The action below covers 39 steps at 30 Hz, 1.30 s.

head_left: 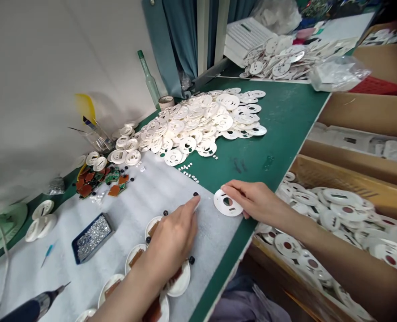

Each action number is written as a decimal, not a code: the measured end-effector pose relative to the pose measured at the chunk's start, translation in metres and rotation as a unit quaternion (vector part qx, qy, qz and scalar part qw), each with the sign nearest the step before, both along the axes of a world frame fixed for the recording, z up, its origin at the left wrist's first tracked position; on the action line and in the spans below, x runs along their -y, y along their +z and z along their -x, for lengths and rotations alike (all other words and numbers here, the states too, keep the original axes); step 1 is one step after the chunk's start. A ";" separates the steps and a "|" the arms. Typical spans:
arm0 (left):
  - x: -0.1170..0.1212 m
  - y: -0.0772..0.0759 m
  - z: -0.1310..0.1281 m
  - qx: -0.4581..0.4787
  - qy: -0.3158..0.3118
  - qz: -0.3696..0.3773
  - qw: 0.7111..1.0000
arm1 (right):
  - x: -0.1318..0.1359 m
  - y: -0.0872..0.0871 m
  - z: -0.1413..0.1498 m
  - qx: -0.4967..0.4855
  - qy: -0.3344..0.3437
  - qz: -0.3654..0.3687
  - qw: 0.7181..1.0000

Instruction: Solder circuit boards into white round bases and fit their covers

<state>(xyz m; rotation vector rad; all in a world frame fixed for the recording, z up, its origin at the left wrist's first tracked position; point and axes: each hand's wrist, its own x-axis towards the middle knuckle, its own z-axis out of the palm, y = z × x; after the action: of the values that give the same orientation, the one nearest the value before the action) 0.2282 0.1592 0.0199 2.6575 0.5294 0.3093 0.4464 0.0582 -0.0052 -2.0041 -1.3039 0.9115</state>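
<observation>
Nearest the lens, an electric screwdriver [33,309] lies at lower left, then the empty left hand [173,239] spreads open above white plastic discs [180,279] on a foam sheet [134,210]. Just right of it, a slotted white disc [228,202] lies flat, nearer the right hand [257,201], which seems to pinch its rim, though the thumb is hard to see.
</observation>
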 end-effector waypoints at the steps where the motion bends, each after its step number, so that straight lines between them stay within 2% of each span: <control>1: 0.000 0.002 0.001 -0.002 0.011 0.008 1.000 | 0.003 -0.001 0.000 0.008 0.002 0.002 1.000; 6: -0.004 0.006 0.003 -0.019 0.012 0.026 0.999 | 0.023 -0.011 0.007 0.035 -0.004 -0.012 0.999; 13: -0.006 0.007 0.002 -0.043 0.040 0.047 0.997 | 0.027 -0.019 0.004 -0.022 -0.034 0.011 0.999; 17: -0.005 0.008 -0.001 -0.054 0.046 0.058 0.996 | 0.025 -0.018 0.006 -0.039 -0.031 0.014 0.999; 22: 0.001 0.000 -0.004 -0.013 0.051 0.008 0.999 | 0.032 -0.010 0.011 -0.035 -0.039 0.005 0.999; 27: 0.005 -0.004 -0.008 0.008 0.016 -0.029 0.999 | 0.039 -0.012 0.010 -0.049 -0.070 -0.017 0.996; 32: 0.004 -0.008 -0.011 0.010 -0.022 -0.057 0.998 | 0.037 -0.016 0.009 -0.082 -0.044 -0.016 0.996; 36: 0.011 -0.004 -0.005 0.000 -0.093 -0.071 0.993 | 0.045 -0.008 0.003 -0.105 -0.056 -0.018 0.993; 37: 0.013 -0.001 -0.005 0.005 -0.100 -0.068 0.993 | 0.048 -0.004 0.001 -0.124 -0.060 -0.009 0.990; 39: 0.017 0.006 -0.011 0.018 -0.062 -0.053 0.997 | 0.052 0.002 -0.001 -0.188 -0.074 0.014 0.979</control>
<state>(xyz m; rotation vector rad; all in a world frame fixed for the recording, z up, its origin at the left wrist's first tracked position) 0.2393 0.1420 0.0254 2.7658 0.3428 0.3572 0.4478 0.0061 -0.0028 -1.8086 -0.9257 1.1731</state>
